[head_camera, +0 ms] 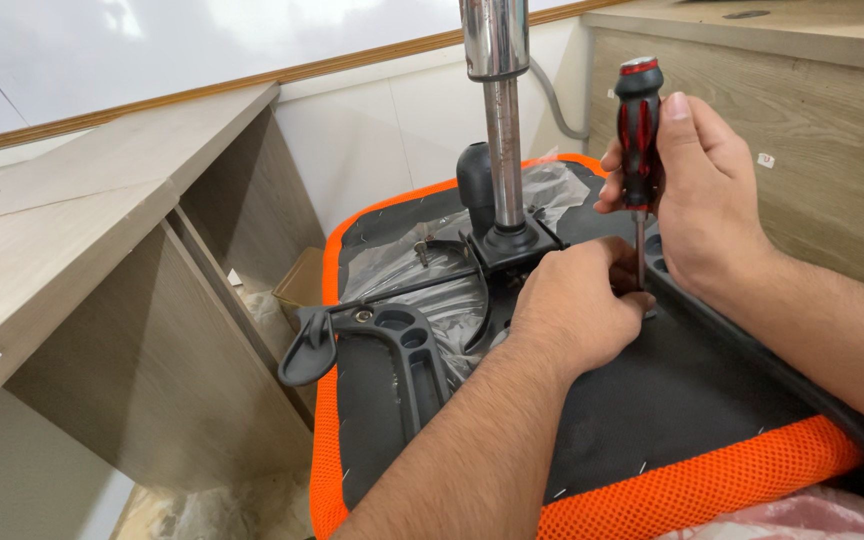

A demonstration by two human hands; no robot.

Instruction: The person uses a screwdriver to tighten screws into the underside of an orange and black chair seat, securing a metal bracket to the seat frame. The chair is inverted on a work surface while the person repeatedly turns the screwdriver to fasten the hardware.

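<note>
Red-and-black-handled screwdriver [640, 130] stands upright over an upturned office chair seat with orange mesh edging and a black fabric underside [672, 400].

Right hand [697, 190] wraps the handle, fingers pressed together around it, thumb along its side; the thin steel shaft drops to the seat beside the left hand [572, 310], whose curled fingers pinch at the tip. What they pinch is hidden. Behind rise a chrome gas-lift column [500, 120], crinkled clear plastic wrap [452, 290] and a black plastic armrest bracket [402, 350]. The column's top is cut off.
</note>
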